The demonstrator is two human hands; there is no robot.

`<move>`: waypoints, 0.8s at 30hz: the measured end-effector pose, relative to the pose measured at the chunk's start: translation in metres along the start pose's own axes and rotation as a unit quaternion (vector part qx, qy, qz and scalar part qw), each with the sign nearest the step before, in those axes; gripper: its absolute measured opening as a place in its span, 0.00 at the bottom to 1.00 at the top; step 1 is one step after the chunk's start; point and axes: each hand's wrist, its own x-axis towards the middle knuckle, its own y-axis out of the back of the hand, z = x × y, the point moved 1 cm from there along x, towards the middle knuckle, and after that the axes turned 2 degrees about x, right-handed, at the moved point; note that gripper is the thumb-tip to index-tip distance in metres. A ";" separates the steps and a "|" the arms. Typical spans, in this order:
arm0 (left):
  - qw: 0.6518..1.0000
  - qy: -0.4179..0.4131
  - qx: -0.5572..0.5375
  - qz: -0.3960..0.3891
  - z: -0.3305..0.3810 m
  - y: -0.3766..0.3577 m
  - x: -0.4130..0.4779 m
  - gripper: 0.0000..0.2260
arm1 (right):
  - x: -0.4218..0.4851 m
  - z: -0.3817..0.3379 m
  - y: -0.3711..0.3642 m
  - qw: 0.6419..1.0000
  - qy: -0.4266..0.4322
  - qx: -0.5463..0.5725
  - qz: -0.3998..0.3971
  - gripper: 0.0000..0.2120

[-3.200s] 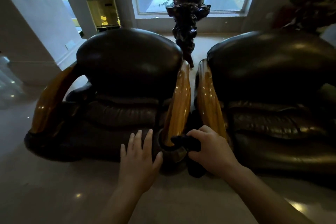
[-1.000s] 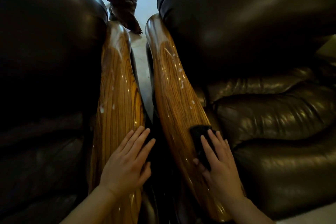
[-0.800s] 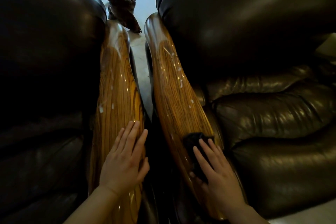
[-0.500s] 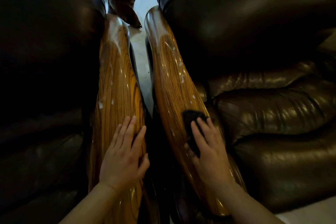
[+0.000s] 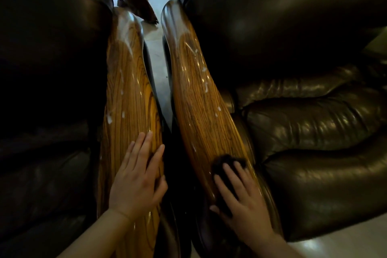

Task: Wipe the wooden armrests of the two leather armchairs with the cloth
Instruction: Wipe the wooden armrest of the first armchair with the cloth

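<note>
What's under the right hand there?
A dark cloth lies under the right hand, pressed flat on the right chair's wooden armrest. Only its top edge and a strip between the fingers show; the rest is covered by the palm.

Two bare arms come up from the bottom edge. No sleeve covers either arm as far as can be seen, so both forearms show bare down to the edge. The bare left hand (image 5: 136, 182) has no ring, no watch and no glove. The bare right hand (image 5: 245, 201) is just as plain, with nothing worn on the fingers or the wrist. The fingernails look short and have no paint.
</note>
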 end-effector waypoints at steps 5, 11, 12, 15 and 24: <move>1.000 -0.005 0.006 0.001 0.002 0.005 0.001 0.31 | 0.069 -0.010 0.009 0.983 0.159 -0.070 -0.059 0.26; 1.000 -0.002 -0.003 0.000 0.003 0.005 0.001 0.32 | -0.033 0.003 0.007 0.999 -0.040 0.019 -0.001 0.31; 1.000 0.001 -0.005 0.001 0.004 0.006 0.001 0.32 | -0.034 0.004 0.007 0.997 -0.078 0.023 0.010 0.31; 1.000 0.001 -0.003 -0.005 0.005 0.007 0.003 0.31 | 0.010 0.001 0.006 0.987 -0.150 0.044 0.044 0.32; 1.000 0.000 -0.011 -0.005 0.003 0.009 0.004 0.31 | 0.116 -0.001 0.017 0.974 -0.218 0.036 0.057 0.28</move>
